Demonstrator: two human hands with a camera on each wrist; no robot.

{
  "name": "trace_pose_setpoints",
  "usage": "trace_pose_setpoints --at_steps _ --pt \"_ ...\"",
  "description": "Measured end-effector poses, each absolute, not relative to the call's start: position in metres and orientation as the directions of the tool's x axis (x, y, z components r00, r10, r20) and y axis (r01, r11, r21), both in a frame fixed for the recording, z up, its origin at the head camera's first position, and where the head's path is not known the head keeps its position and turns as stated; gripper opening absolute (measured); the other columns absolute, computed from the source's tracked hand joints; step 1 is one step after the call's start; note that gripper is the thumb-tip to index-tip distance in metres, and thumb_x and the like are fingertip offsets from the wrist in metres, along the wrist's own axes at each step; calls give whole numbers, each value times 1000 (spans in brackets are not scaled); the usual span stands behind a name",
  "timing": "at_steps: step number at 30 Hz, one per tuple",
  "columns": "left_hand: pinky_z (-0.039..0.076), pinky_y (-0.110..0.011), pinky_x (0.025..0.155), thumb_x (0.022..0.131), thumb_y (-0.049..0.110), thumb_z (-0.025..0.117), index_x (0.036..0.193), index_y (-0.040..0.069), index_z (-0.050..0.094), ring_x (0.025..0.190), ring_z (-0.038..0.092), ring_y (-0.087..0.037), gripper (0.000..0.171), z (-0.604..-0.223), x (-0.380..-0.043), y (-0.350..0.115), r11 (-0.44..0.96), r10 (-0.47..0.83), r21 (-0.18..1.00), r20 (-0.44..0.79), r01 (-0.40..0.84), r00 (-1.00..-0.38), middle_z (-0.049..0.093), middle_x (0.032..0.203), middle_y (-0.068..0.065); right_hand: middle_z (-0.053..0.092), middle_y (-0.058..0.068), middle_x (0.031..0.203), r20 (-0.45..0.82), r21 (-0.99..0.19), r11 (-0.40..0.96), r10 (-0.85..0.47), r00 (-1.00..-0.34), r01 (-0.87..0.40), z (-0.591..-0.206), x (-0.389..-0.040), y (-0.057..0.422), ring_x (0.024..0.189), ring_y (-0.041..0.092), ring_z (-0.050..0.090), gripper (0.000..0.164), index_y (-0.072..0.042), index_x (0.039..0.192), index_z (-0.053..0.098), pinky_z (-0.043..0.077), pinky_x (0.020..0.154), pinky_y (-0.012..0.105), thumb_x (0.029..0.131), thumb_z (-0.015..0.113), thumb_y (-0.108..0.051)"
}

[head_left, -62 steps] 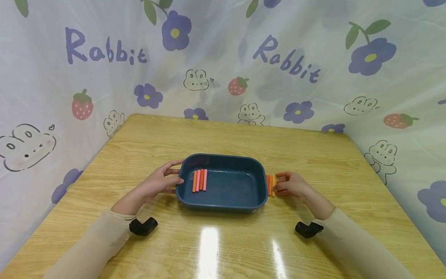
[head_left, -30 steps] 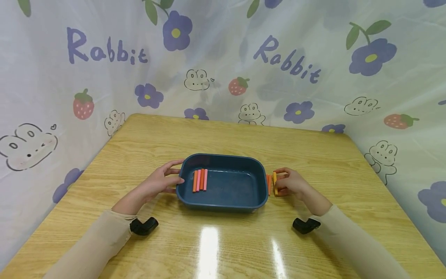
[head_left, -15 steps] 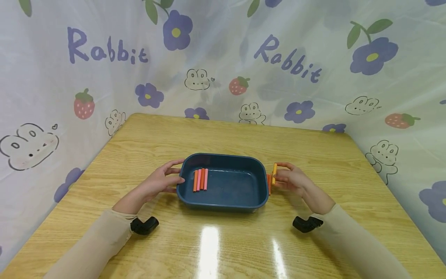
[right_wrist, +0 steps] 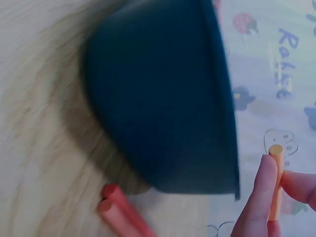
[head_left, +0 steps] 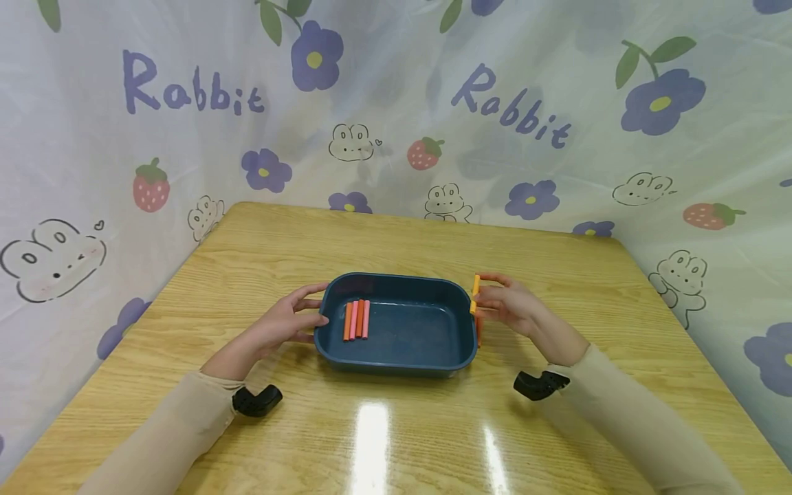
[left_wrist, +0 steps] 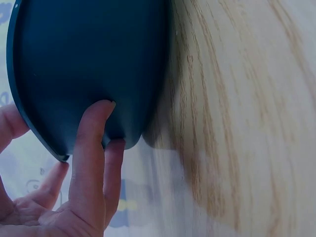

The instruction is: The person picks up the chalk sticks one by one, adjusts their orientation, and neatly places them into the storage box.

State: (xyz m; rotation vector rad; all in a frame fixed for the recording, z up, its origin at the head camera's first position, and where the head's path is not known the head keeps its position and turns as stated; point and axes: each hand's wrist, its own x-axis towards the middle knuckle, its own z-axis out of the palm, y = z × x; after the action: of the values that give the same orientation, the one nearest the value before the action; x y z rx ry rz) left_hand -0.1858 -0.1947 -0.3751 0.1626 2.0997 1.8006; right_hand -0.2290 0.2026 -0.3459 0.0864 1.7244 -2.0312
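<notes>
A dark blue plastic tub [head_left: 390,369] stands mid-table with several pink and orange chalk sticks [head_left: 353,320] side by side at its left end. My left hand [head_left: 281,328] grips that end, a fingertip over the rim and other fingers against the outer wall in the left wrist view. A yellow chalk stick [right_wrist: 277,168] is pinched in my right hand [head_left: 513,306], nearly upright at the tub's right rim, fingers covering its middle. Two orange-red chalk sticks [right_wrist: 121,212] lie on the table outside the tub's right end, mostly hidden behind the rim in the head view.
The wooden table [head_left: 396,237] reaches back to a white curtain [head_left: 396,82] printed with rabbits, flowers and strawberries. Black curved pieces [head_left: 256,401] sit at both wrists. Light glares off the table's front.
My right hand has picked up the yellow chalk stick from beside the orange ones and moved it up and left to the tub's rim. The left hand and tub have stayed put.
</notes>
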Motion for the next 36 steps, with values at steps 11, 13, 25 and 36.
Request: trace_pose_setpoints --at_steps 11,13,25,36 --pt "54 -43 76 91 4 56 148 10 22 102 58 -32 67 -376 -187 -196 177 324 973 -199 -147 -925 32 138 -29 51 11 100 -344 -903 -131 -351 -871 409 -332 -234 182 79 19 61 58 -3 144 22 54 78 34 93 46 7" --pt "54 -43 76 91 4 56 148 10 22 103 58 -32 67 -376 -186 -196 179 322 973 -200 -148 -925 32 138 -29 48 13 105 -352 -903 -118 -347 -869 413 -331 -234 177 81 20 59 57 -3 144 24 53 80 36 93 46 7" --pt "53 -43 76 90 5 57 148 10 23 103 58 -33 67 -377 -186 -196 183 323 972 -200 -147 -925 33 138 -29 41 15 119 -386 -892 -85 -364 -848 443 -327 -242 148 80 20 59 61 -6 144 25 53 81 37 90 48 10" --pt "53 -43 77 90 5 58 148 10 23 103 58 -33 68 -376 -187 -197 178 327 973 -201 -148 -924 33 137 -29 46 15 112 -425 -870 -74 -389 -817 488 -328 -248 125 81 22 59 58 -5 141 31 55 74 33 89 51 10"
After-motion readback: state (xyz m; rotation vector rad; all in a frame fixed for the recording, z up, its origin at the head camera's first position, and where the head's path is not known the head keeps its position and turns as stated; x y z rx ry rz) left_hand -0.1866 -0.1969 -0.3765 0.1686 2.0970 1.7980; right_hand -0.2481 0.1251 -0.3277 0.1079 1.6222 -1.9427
